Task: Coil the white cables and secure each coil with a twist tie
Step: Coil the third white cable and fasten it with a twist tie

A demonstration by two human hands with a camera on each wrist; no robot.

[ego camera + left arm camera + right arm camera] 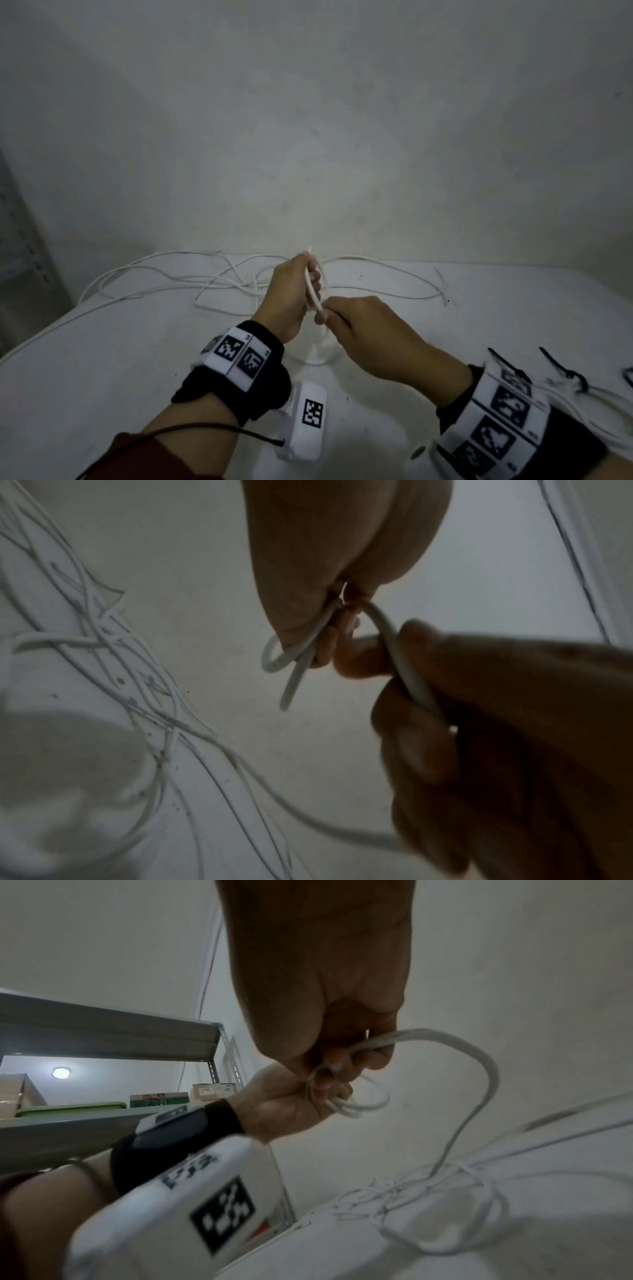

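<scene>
A gray shelf point(109, 1034) stands far to the left of the hands. A white surface point(171, 359) holds a messy pile of loose cables point(212, 281), and this pile lies just behind the hands.

The left hand point(291, 294) is raised over the surface. Its grip is closed around a small coil point(313, 287) of white cable, with the fingers curled over the loops. A short end point(291, 688) of the cable sticks out of that fist.

The right hand point(370, 335) is just beside the left hand and touches it. Its grip is closed too, and it pinches the cable where the cable leaves the coil. From this hand the cable bends down to the pile.

To the right of the hands, a tied coil point(589, 394) lies on the surface with a black tie point(565, 370) on it.
</scene>
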